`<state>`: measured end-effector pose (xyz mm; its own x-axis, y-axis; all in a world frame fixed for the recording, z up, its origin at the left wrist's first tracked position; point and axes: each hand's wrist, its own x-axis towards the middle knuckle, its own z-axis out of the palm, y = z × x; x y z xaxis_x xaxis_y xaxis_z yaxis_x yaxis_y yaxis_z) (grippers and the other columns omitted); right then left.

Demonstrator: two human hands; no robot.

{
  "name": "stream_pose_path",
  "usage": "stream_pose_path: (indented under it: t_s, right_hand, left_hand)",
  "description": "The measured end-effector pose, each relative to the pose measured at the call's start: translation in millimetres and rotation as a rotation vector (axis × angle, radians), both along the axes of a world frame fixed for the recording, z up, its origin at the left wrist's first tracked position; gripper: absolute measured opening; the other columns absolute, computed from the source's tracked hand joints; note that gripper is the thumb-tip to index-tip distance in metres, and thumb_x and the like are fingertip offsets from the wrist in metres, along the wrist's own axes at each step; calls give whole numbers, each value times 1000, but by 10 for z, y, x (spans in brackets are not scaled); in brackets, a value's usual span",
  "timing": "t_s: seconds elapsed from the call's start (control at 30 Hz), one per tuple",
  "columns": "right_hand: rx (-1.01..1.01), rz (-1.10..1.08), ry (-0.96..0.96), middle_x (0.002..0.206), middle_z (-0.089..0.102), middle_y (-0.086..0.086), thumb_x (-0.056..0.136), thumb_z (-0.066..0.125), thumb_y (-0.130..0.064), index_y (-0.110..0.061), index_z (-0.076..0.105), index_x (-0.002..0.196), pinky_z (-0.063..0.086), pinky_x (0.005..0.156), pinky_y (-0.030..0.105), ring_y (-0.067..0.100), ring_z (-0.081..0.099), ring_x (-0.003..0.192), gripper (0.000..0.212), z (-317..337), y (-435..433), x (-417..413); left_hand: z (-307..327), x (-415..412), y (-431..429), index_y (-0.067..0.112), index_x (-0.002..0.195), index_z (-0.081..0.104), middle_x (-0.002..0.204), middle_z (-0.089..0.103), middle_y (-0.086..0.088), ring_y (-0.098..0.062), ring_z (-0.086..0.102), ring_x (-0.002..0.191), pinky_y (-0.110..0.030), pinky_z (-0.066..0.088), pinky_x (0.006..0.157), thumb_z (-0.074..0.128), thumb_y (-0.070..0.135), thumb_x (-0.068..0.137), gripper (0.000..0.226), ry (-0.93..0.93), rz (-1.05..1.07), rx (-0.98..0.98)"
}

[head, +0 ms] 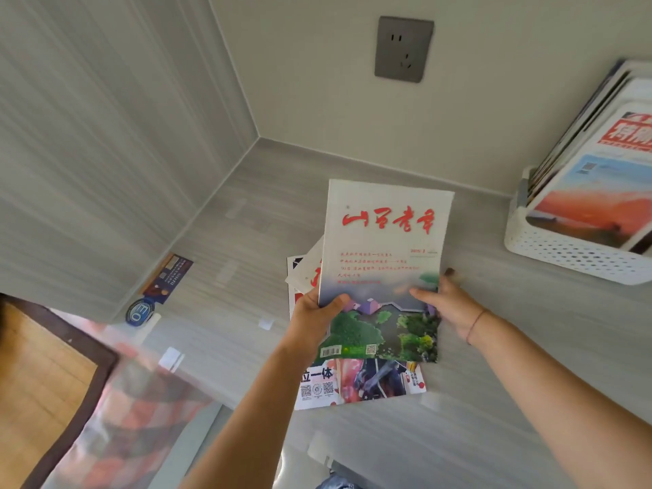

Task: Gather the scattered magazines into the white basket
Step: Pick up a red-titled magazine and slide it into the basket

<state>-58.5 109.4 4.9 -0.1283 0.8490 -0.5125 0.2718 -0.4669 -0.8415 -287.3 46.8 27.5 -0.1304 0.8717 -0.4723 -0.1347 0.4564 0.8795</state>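
I judge the pick-up step in hand: left hand (314, 319) and right hand (448, 301) both pinch the fanned magazines (384, 241) over the desk (494, 400), so next I must square them and carry them right to the part-filled basket (564, 255).

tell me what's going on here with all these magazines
A person is tidying up magazines. Both hands hold a fanned stack of magazines over the grey desk. The left hand grips its left edge and the right hand pinches its right edge. The white basket on the right already has other magazines leaning inside it. The held stack is not yet in the basket.
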Motion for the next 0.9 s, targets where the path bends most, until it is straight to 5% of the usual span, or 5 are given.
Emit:
stream_pose_path:
  t_s: [0.27, 0.37, 0.5, 0.73, 0.9]
  right_hand:
    - [187, -219, -1, 43, 55, -3, 86, 59, 0, -4, 62, 103, 45, 46, 16, 4, 48, 39, 17, 371, -16, 806]
    - [307, -280, -105, 48, 52, 1, 85, 63, -6, -17, 65, 90, 46, 55, 25, 15, 47, 47, 12, 560, 1, 1254]
    - [437, -324, -281, 53, 51, 10, 88, 57, -2, -2, 64, 92, 48, 57, 24, 7, 49, 44, 8, 801, 164, 1963]
    - [640, -570, -363, 49, 65, -15, 81, 62, -9, -20, 68, 93, 47, 56, 5, -5, 57, 45, 17, 1413, 634, 3008]
    - [641, -617, -415, 66, 67, 4, 81, 62, -7, -8, 70, 98, 52, 69, 24, -1, 63, 56, 19, 1321, 874, 3224]
  left_hand:
    - [265, 483, 394, 13, 103, 68, 86, 70, -1, -5, 64, 67, -15, 52, 60, 63, 9, 85, 19, 133, -135, 110]
    - [364, 867, 618, 19, 103, 67, 93, 70, -7, -15, 62, 74, -26, 54, 70, 56, 9, 90, 20, 165, -284, 164]
    - [575, 1533, 1050, 13, 116, 62, 105, 66, 4, -8, 61, 89, -8, 47, 73, 48, 6, 93, 28, 291, -440, 329]
    - [1145, 2640, 1871, 8, 100, 72, 91, 72, -2, 3, 65, 65, -15, 55, 65, 62, -2, 80, 24, 215, -315, 553]
    - [1093, 3039, 2185, 11, 98, 73, 90, 72, 3, -10, 66, 76, -24, 55, 72, 63, 7, 81, 21, 330, -232, 574]
